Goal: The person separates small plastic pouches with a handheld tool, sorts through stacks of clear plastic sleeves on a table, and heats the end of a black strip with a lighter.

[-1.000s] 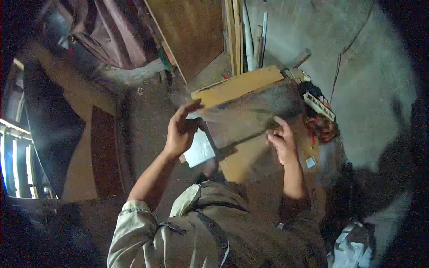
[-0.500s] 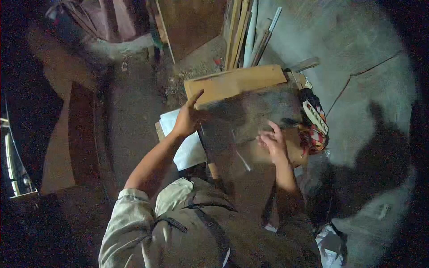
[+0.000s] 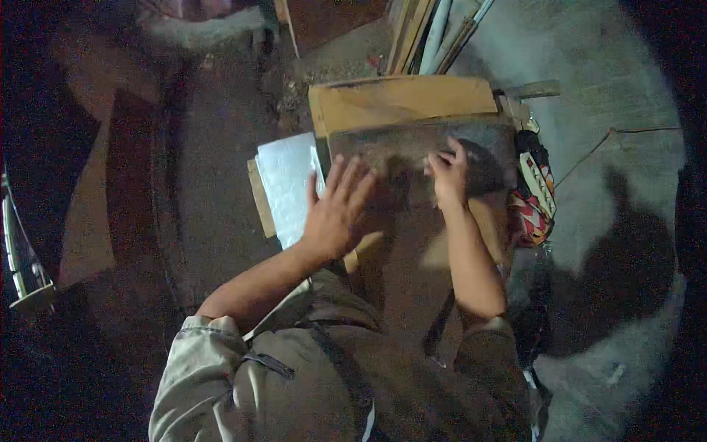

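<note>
- Dim grey wall (image 3: 582,66) and dark, gritty floor (image 3: 213,147) are seen around a low, cluttered spot where two bare hands are held out.
- Left hand (image 3: 336,221): palm down, fingers spread wide, with nothing seen to be gripped.
- Right hand (image 3: 450,177): fingers are half-curled and a narrow gap is left by the thumb; no object can be made out there.
- Both hands are held over or at the dark slab (image 3: 482,136); whether it is touched cannot be told. By judgement, free-handed positioning is under way, and a closer, flatter reach would be called for if the slab were to be gripped.
- Beside the left hand, white sheets (image 3: 283,180) are laid partly over brown cardboard (image 3: 261,202).
- Beyond the slab, a tan panel (image 3: 405,99) is set along its far edge.
- To the right, a power strip (image 3: 537,184) is placed by a red-and-white patterned cloth (image 3: 532,219).
- Farther off, wooden strips (image 3: 410,37) are stood upright.
- No brand, label or writing can be read.
</note>
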`<action>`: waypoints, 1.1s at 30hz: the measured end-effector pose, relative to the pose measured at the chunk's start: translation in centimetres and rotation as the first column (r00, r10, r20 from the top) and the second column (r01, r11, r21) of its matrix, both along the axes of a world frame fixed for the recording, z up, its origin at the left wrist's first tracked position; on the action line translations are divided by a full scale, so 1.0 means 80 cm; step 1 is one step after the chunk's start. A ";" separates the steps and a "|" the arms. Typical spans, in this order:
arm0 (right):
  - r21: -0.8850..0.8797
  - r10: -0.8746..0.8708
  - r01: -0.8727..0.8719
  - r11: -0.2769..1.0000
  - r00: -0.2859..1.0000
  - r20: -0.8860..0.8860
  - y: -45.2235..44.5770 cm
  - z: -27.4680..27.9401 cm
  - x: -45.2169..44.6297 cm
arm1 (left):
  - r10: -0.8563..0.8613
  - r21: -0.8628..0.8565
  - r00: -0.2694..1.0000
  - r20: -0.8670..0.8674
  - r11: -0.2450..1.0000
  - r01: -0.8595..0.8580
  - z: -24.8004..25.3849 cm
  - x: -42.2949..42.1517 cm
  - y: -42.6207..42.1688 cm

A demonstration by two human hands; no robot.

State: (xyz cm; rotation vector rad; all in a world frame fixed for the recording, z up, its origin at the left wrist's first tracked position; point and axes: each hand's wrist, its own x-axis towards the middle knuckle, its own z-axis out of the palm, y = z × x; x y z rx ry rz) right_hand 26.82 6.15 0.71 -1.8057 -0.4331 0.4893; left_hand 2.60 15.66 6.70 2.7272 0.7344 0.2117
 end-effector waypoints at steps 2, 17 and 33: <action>0.061 -0.021 0.030 0.998 0.989 -0.147 0.006 0.014 -0.003 | -0.131 0.009 0.989 -0.072 0.991 0.132 -0.013 -0.009 -0.019; -0.553 0.586 -0.258 0.792 0.577 0.569 -0.004 0.060 -0.043 | -0.079 0.047 0.991 -0.103 0.995 0.085 -0.029 -0.012 0.026; -0.733 0.661 0.007 0.680 0.428 0.617 0.048 0.018 -0.014 | -0.085 0.004 0.996 -0.041 0.996 0.085 -0.021 -0.006 0.012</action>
